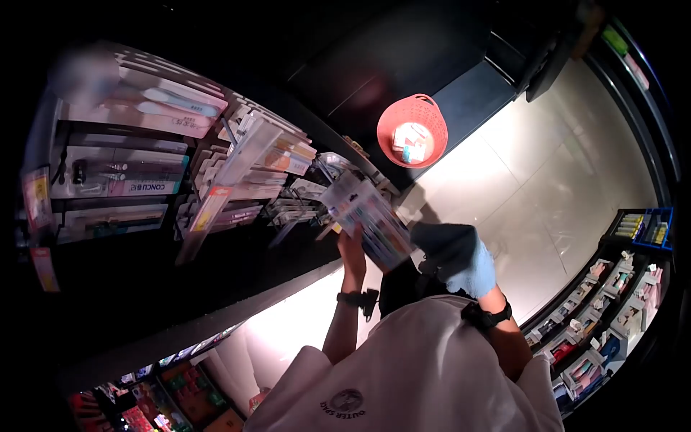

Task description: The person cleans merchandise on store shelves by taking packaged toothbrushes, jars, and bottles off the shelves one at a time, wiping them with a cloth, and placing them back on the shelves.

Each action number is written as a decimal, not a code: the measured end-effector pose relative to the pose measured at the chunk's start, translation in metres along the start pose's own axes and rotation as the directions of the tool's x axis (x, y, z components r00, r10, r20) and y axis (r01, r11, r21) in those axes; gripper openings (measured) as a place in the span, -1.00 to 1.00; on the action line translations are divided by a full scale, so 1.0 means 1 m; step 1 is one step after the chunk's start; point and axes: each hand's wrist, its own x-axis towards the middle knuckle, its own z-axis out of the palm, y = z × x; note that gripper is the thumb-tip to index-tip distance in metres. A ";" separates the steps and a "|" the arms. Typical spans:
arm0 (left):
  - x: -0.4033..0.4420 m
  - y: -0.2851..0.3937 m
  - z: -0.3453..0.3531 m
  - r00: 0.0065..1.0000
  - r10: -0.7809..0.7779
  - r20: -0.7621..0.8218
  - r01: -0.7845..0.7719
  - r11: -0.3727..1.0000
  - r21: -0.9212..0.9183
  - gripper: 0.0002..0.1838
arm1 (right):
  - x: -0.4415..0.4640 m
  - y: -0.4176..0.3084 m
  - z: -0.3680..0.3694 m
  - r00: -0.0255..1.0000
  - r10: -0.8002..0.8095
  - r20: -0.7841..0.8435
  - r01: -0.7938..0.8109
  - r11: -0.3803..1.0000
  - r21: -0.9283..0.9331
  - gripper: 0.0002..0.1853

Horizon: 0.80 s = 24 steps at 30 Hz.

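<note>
My left hand (352, 253) grips the lower left edge of a clear toothbrush pack (376, 229), with several coloured brushes showing through its plastic. The pack is tilted in front of the hanging rack, and its upper end is close to the display hooks. On the right, a light blue cloth (464, 263) covers my right hand, so the fingers are hidden and only the wrist with a black band (488, 315) shows. The cloth is beside the pack's lower right corner; I cannot tell whether they touch.
Toothbrush packs (119, 173) hang on hooks at the left, with price tags (210, 209) sticking out. A red basket (392, 119) holding small boxes stands on a dark ledge (479, 90) ahead. Stocked shelves (590, 317) line the right side, past the tiled floor (536, 165).
</note>
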 end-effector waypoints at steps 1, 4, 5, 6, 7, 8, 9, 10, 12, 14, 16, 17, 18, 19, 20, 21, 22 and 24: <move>-0.016 0.000 0.002 0.998 0.016 0.055 -0.009 0.994 -0.113 -0.67 | 0.000 0.001 0.000 0.999 0.042 0.006 -0.042 0.999 0.013 -0.77; -0.063 0.023 -0.002 0.981 -0.085 0.177 0.097 0.994 -0.060 -0.59 | 0.007 0.004 0.008 0.989 0.143 -0.041 -0.140 0.987 0.076 -0.74; -0.076 0.029 0.001 0.977 -0.129 0.173 0.152 0.980 -0.131 -0.56 | 0.013 0.003 0.014 0.987 0.131 -0.090 -0.124 0.989 0.077 -0.73; -0.085 0.034 -0.001 0.977 -0.130 0.172 0.153 0.979 -0.132 -0.56 | 0.019 0.002 0.020 0.983 0.119 -0.140 -0.109 0.991 0.077 -0.72; -0.093 0.039 -0.004 0.977 -0.126 0.171 0.155 0.974 -0.168 -0.56 | 0.022 0.009 0.027 0.995 -0.097 0.007 0.094 0.945 -0.312 -0.75; -0.099 0.044 -0.007 0.979 -0.121 0.166 0.154 0.966 -0.207 -0.55 | 0.021 0.011 0.031 0.978 -0.182 0.103 0.209 0.891 -0.403 -0.78; -0.097 0.053 -0.008 0.991 -0.085 0.103 0.098 0.987 -0.128 -0.58 | 0.021 0.008 0.035 0.943 -0.266 0.198 0.330 0.815 -0.476 -0.79; -0.098 0.072 -0.004 0.993 -0.081 0.091 0.093 0.986 -0.137 -0.58 | 0.021 0.005 0.039 0.894 -0.344 0.288 0.448 0.725 -0.523 -0.80; -0.100 0.102 0.004 0.994 0.057 0.093 -0.053 0.998 -0.041 -0.57 | 0.021 0.005 0.043 0.798 -0.353 0.488 0.577 0.681 -0.451 -0.82; -0.103 0.108 0.008 0.990 0.125 0.060 -0.121 0.990 -0.070 -0.49 | 0.023 0.004 0.041 0.709 -0.298 0.639 0.616 0.702 -0.357 -0.85; -0.111 0.120 0.020 0.983 0.180 0.020 -0.180 0.983 0.017 -0.38 | 0.022 -0.006 0.043 0.842 -0.436 0.316 0.531 0.771 -0.352 -0.84; -0.110 0.118 0.021 0.963 0.242 0.122 -0.232 0.969 -0.088 -0.29 | 0.020 -0.014 0.041 0.900 -0.360 0.245 0.435 0.778 -0.453 -0.84; -0.114 0.118 0.025 0.959 0.253 0.125 -0.255 0.967 0.003 -0.24 | 0.021 -0.039 0.044 0.896 -0.368 0.250 0.444 0.777 -0.447 -0.84; -0.123 0.131 0.032 0.974 0.185 0.128 -0.193 0.980 0.052 -0.21 | 0.020 -0.059 0.049 0.989 -0.137 0.053 0.143 0.981 -0.133 -0.83; -0.131 0.141 0.038 0.986 0.116 0.124 -0.129 0.987 0.098 -0.19 | 0.023 -0.080 0.053 0.995 -0.095 -0.016 0.091 0.984 -0.155 -0.80; -0.129 0.130 0.039 0.975 0.172 0.143 -0.196 0.965 0.176 -0.21 | 0.026 -0.100 0.058 0.995 -0.052 -0.085 0.037 0.985 -0.169 -0.76; -0.131 0.130 0.034 0.977 0.171 0.128 -0.192 0.966 0.174 -0.21 | 0.029 -0.121 0.062 0.988 -0.009 -0.153 -0.018 0.984 -0.177 -0.72; -0.132 0.132 0.025 0.933 0.067 0.354 0.063 0.937 -0.344 -0.22 | 0.019 -0.117 0.078 0.982 0.165 -0.090 -0.163 0.986 0.025 -0.62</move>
